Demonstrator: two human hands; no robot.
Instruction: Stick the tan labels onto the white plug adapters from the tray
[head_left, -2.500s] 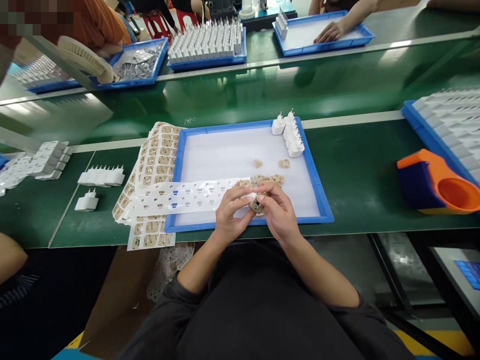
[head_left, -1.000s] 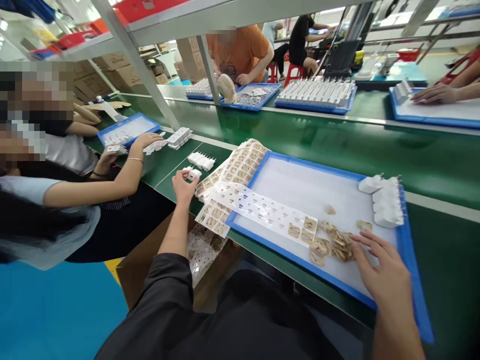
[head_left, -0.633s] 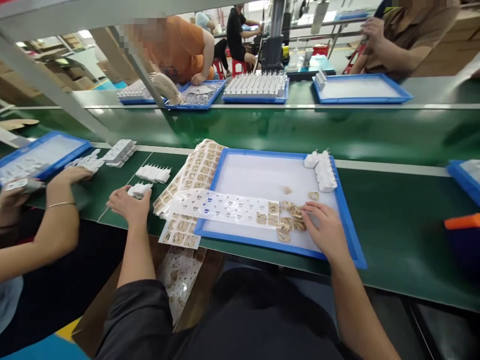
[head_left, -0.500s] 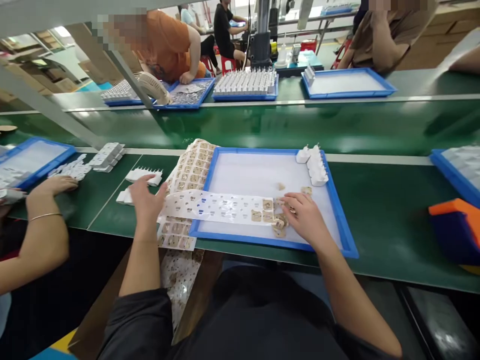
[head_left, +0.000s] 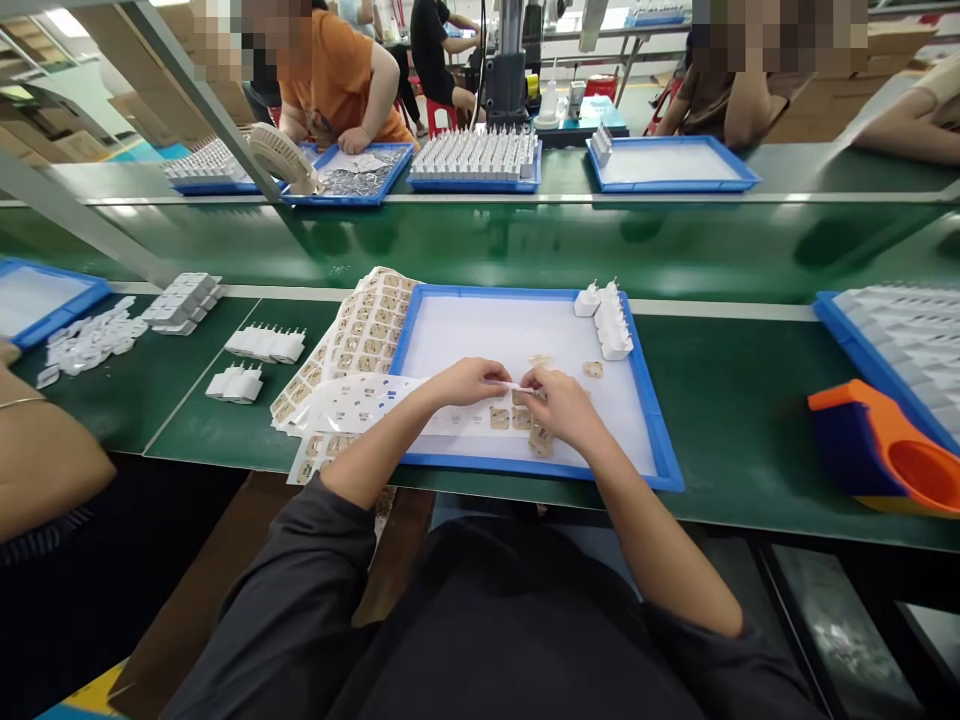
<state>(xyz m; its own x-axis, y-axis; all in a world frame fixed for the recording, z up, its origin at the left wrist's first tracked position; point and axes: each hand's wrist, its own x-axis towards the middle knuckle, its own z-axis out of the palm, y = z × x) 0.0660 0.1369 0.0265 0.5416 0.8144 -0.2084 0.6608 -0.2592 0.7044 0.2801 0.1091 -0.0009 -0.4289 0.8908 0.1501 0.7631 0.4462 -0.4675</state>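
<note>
Both hands had a fingertip grip near the middle of the frame: the left hand (head_left: 476, 382) and the right hand (head_left: 561, 405) pinched a thin white piece (head_left: 514, 387) between them, mostly hidden by the fingers, so its exact shape could not be told. A pinch that light, it seemed, risked letting the piece slip and drop among the clutter below.

Just under the hands, a clear strip (head_left: 450, 422) bore a few tan stickers (head_left: 500, 417) at its right end, with a loose heap (head_left: 540, 442) beside them; if any glue was bare, they could stick to a finger or to each other. The left forearm crossed over the strip, so a low elbow might drag it sideways.

Around this lay the blue tray (head_left: 487, 293), with white plugs (head_left: 613, 332) grouped in its upper right corner, where a jolt to the tray could topple them. Left of it, sticker sheets (head_left: 371, 325) reached the front edge of the tabletop (head_left: 720, 400); the dark sleeve (head_left: 330, 535) was close enough to snag them. More plugs (head_left: 265, 343) stood farther left in the frame.
</note>
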